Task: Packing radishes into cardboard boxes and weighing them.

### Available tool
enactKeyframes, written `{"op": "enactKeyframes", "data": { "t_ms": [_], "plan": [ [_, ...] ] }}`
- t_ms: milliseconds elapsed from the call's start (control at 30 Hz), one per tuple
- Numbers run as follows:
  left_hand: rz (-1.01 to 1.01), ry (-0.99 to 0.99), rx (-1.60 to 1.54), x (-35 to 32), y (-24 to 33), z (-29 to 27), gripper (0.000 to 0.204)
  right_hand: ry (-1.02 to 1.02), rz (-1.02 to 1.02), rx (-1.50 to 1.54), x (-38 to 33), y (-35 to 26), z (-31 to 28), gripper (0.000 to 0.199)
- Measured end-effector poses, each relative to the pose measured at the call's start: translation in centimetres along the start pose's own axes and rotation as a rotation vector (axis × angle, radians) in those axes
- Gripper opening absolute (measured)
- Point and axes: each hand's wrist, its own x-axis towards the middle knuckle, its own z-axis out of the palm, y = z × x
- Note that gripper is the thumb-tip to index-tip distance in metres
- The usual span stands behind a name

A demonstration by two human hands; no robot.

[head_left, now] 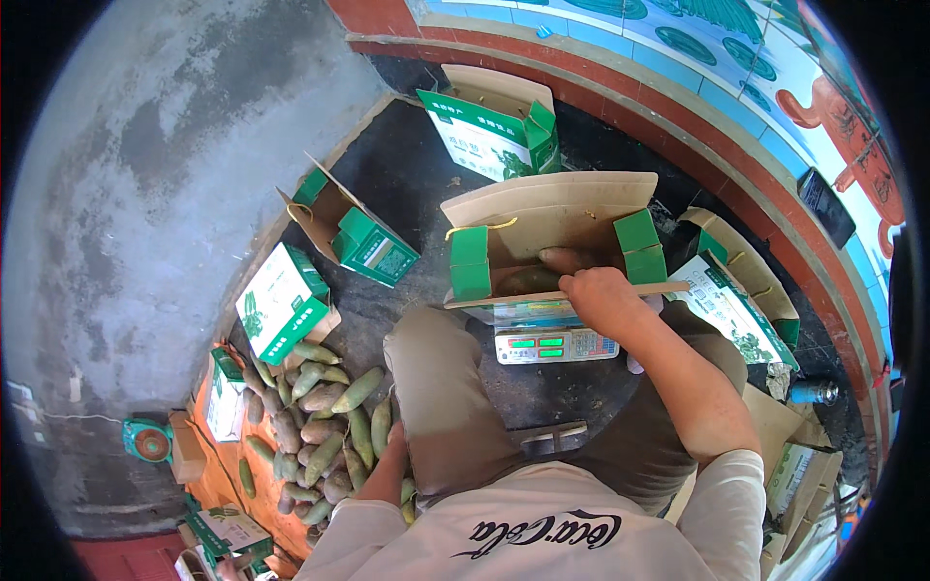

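An open green and white carton (pixel 542 198) stands before me on a digital scale (pixel 556 346) with lit green displays. Inside it lie a dark green radish (pixel 528 281) and a reddish-brown one (pixel 560 259). My right hand (pixel 596 292) is closed over the carton's near edge, close to these radishes; its fingertips are partly hidden. To my left, a heap of long green and brownish radishes (pixel 320 426) lies on an orange sheet. My left hand (pixel 393 453) reaches down at the heap's right side beside my knee, its fingers mostly out of sight.
More open cartons stand around: one at the back (pixel 484 140), one at the left (pixel 373 242), one at the right (pixel 741 300). A closed-looking carton (pixel 281 300) leans by the heap. A blue flask (pixel 812 392) lies at right; a green fan (pixel 148 441) stands far left.
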Motion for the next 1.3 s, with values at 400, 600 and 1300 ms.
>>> {"op": "enactKeyframes", "data": {
  "t_ms": [400, 600, 1300],
  "plan": [
    [-0.096, -0.123, -0.113, -3.6, 2.9, 3.3, 0.032, 0.049, 0.011, 0.062, 0.4, -0.2, -0.5, 0.007],
    [-0.142, -0.177, -0.173, -4.2, 4.7, 4.4, 0.034, 0.07, 0.019, 0.068, 0.8, -0.7, -0.3, 0.008],
    [-0.427, -0.447, -0.459, -7.3, 10.5, 4.5, 0.04, -0.012, 0.122, 0.2, 1.1, -1.0, -1.5, 0.015]
  ]
}}
